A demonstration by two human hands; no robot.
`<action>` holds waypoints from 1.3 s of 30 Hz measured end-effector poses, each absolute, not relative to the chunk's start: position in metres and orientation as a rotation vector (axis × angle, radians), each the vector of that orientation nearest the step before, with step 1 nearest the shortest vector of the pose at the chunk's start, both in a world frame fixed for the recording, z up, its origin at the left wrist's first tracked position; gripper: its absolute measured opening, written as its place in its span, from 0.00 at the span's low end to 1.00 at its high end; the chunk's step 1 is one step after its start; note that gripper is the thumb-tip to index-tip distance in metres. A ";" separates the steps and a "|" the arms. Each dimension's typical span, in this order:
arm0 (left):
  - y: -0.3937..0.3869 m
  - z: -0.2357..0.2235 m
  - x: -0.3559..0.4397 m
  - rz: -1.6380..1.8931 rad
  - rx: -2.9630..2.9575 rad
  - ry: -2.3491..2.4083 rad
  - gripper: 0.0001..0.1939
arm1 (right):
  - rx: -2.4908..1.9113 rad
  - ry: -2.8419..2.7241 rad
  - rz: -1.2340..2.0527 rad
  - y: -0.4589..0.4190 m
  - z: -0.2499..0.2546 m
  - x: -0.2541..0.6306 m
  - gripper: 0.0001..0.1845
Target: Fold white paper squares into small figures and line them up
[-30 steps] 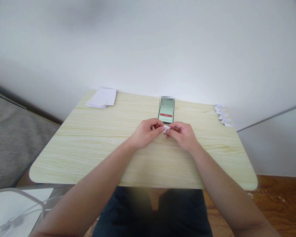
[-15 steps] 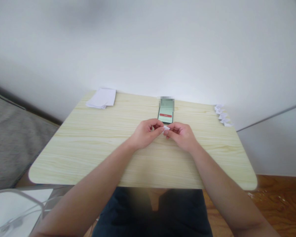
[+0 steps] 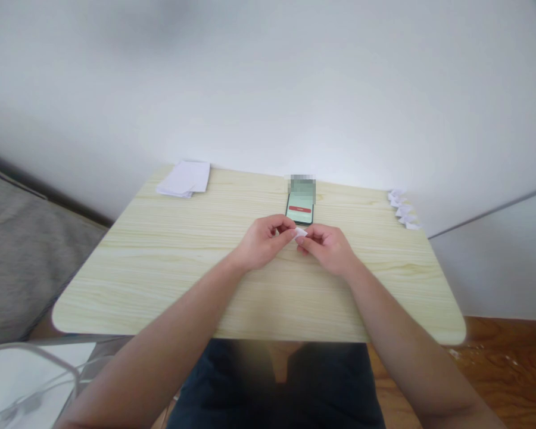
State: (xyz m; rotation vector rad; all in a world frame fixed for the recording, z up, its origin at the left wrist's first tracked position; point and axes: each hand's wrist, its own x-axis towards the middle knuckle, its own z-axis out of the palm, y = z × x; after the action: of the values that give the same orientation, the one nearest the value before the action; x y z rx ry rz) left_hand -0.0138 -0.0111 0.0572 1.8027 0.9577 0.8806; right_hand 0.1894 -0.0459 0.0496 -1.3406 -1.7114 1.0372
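A small folded piece of white paper [image 3: 301, 232] is pinched between both hands above the middle of the table. My left hand [image 3: 268, 241] grips its left side between thumb and fingers. On the other side, my right hand [image 3: 328, 245] closes thumb and fingers on the paper's right edge. Fingertips hide part of the folds. Just beyond the hands lies a phone [image 3: 300, 202] with a lit screen and a red bar on it.
The pale wood table [image 3: 161, 280] stands against a white wall. A stack of white paper sheets [image 3: 185, 177] lies at the back left. Several folded white paper pieces [image 3: 402, 210] form a row along the right edge. Cables [image 3: 40, 387] run at the lower left.
Both hands stay in nearly the same place. My right fingers have shifted slightly around the paper, and a bit more of its white surface shows.
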 end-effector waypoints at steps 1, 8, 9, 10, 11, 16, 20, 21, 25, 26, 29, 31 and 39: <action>-0.011 0.057 -0.014 0.882 1.800 0.958 0.13 | -1.342 -1.707 1.033 -0.046 0.050 0.189 0.13; -0.011 0.056 -0.015 0.887 1.822 0.965 0.13 | -1.330 -1.701 1.057 -0.047 0.048 0.188 0.13; -0.011 0.056 -0.015 0.888 1.831 0.972 0.13 | -1.330 -1.703 1.048 -0.047 0.047 0.187 0.13; -0.012 0.056 -0.015 0.884 1.842 0.980 0.13 | -1.330 -1.701 1.033 -0.047 0.046 0.187 0.13; -0.012 0.056 -0.015 0.878 1.856 0.988 0.13 | -1.328 -1.692 1.007 -0.047 0.046 0.186 0.13; -0.014 0.050 -0.014 0.815 1.994 1.012 0.10 | -1.290 -1.668 0.793 -0.046 0.043 0.186 0.06; -0.014 0.047 -0.013 0.767 2.143 1.004 0.08 | -1.282 -1.731 0.732 -0.045 0.043 0.186 0.04; -0.014 0.047 -0.013 0.761 2.177 1.000 0.07 | -1.282 -1.744 0.716 -0.045 0.042 0.186 0.04; -0.014 0.048 -0.013 0.760 2.291 0.978 0.06 | -1.293 -1.780 0.657 -0.045 0.041 0.185 0.03; -0.014 0.048 -0.013 0.762 2.312 0.967 0.07 | -1.296 -1.783 0.642 -0.045 0.041 0.184 0.03; -0.013 0.048 -0.012 0.757 2.352 0.939 0.07 | -1.305 -1.781 0.605 -0.046 0.042 0.183 0.03; -0.013 0.048 -0.012 0.750 2.362 0.934 0.07 | -1.318 -1.773 0.600 -0.046 0.042 0.183 0.03; -0.015 0.050 -0.010 0.768 2.275 0.934 0.08 | -1.361 -1.729 0.655 -0.046 0.044 0.181 0.03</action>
State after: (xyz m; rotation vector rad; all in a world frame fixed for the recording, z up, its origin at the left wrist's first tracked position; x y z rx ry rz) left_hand -0.0103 -0.0148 0.0500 2.2754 0.9336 0.7682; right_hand 0.1813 -0.0456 0.0441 -1.3608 -1.7291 0.6546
